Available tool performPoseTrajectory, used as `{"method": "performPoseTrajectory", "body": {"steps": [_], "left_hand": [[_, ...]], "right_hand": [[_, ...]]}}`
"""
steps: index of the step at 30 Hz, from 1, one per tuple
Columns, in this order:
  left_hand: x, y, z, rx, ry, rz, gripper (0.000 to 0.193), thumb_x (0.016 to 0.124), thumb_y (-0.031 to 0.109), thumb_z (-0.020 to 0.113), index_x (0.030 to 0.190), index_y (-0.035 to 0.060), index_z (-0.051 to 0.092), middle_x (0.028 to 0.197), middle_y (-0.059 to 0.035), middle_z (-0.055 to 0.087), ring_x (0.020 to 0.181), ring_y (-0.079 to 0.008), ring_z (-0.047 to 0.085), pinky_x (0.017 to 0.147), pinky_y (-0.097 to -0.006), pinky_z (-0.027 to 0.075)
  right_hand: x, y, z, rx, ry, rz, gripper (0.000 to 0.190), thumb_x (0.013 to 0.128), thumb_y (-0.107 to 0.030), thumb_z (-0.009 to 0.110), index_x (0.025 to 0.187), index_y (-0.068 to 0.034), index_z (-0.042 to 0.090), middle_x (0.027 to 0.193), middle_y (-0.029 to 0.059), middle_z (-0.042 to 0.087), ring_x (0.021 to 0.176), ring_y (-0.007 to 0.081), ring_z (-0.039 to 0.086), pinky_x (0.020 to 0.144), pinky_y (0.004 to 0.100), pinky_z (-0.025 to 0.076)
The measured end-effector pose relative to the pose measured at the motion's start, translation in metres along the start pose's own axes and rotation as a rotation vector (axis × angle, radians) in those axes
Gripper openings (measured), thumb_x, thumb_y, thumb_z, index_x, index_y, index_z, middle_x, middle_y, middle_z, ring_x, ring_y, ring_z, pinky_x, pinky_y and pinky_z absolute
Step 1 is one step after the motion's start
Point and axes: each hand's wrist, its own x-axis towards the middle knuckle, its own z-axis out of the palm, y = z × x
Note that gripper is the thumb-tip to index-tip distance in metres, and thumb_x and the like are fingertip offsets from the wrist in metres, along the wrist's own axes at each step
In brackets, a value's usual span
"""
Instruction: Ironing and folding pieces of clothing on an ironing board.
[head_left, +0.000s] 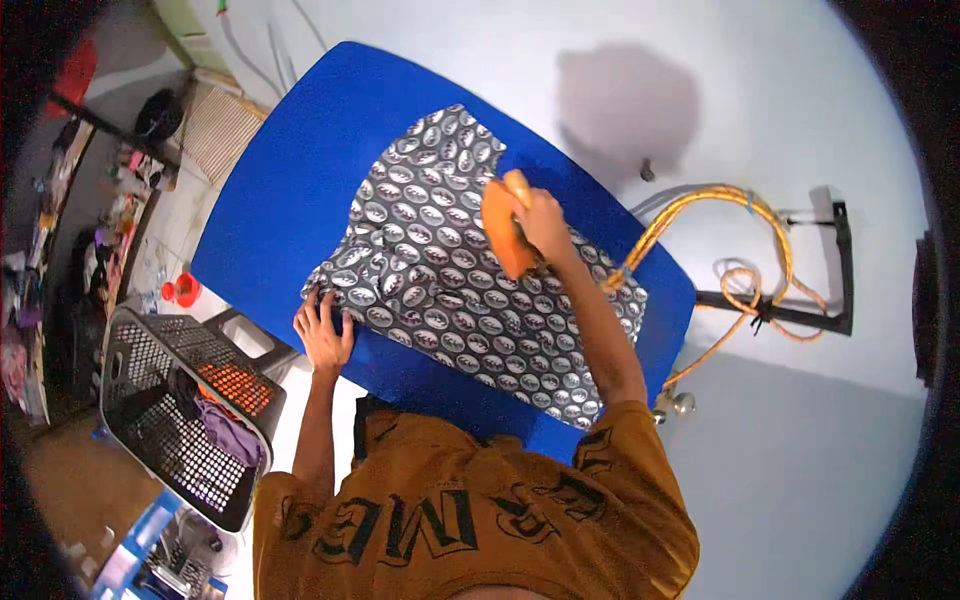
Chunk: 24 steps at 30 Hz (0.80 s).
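A dark grey garment (480, 315) with a repeated pale oval print lies across a blue-covered ironing board (277, 187). My right hand (544, 225) grips an orange clothes iron (504, 225), which sits over the garment's right-middle part. My left hand (325, 330) rests at the board's near edge, its spread fingertips touching the garment's left corner. Cloth near that corner is bunched and wrinkled, while the part towards the lower right looks flatter. The iron's soleplate is hidden, so I cannot tell whether it touches the cloth.
A yellow-orange cord (720, 191) arches from the iron's side to a black wall bracket (780, 307). On the left stands a perforated plastic laundry basket (124, 420) holding a purple cloth (229, 431). Cluttered shelves (120, 225) line the far left. A white wall (757, 97) borders the board's right.
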Motion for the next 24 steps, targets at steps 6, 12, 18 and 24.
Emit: {"method": "performPoseTrajectory", "body": {"steps": [6,12,18,24], "left_hand": [[-0.003,-0.001,0.014,0.061,0.072,0.069,0.048,0.084,0.032,0.06,0.127,0.0102,0.051,0.133,-0.0157,0.045,0.122,-0.0359,0.04,0.104,-0.0488,0.025],[0.025,0.054,0.008,-0.001,0.091,0.035,0.051,0.08,0.035,0.069,0.118,0.0036,0.055,0.113,-0.016,0.056,0.108,-0.0361,0.051,0.093,-0.0466,0.038],[0.047,0.057,0.053,-0.043,0.068,-0.032,0.046,0.077,0.026,0.071,0.111,-0.0001,0.055,0.109,-0.0198,0.057,0.101,-0.0391,0.055,0.086,-0.0466,0.046],[0.056,0.058,0.054,-0.125,0.134,-0.176,0.019,0.08,0.016,0.064,0.085,-0.0014,0.06,0.079,-0.0169,0.064,0.077,-0.0355,0.063,0.071,-0.0433,0.051]], "right_hand": [[-0.104,0.117,-0.074,-0.015,0.144,0.197,0.037,0.094,-0.034,0.048,0.093,0.001,0.062,0.084,0.0273,0.061,0.081,0.0458,0.059,0.07,0.0535,0.046],[-0.209,0.247,-0.131,0.006,0.163,0.666,0.042,0.094,-0.042,0.046,0.108,-0.005,0.06,0.089,0.0289,0.062,0.085,0.0459,0.06,0.071,0.0521,0.045],[-0.252,0.297,-0.173,-0.086,0.102,0.597,0.05,0.091,-0.042,0.055,0.104,0.005,0.06,0.092,0.0293,0.064,0.09,0.0443,0.061,0.074,0.0487,0.048],[-0.246,0.366,-0.177,-0.266,0.106,0.514,0.051,0.091,-0.046,0.055,0.104,0.004,0.059,0.09,0.0286,0.064,0.09,0.0452,0.061,0.074,0.0511,0.047]]}}
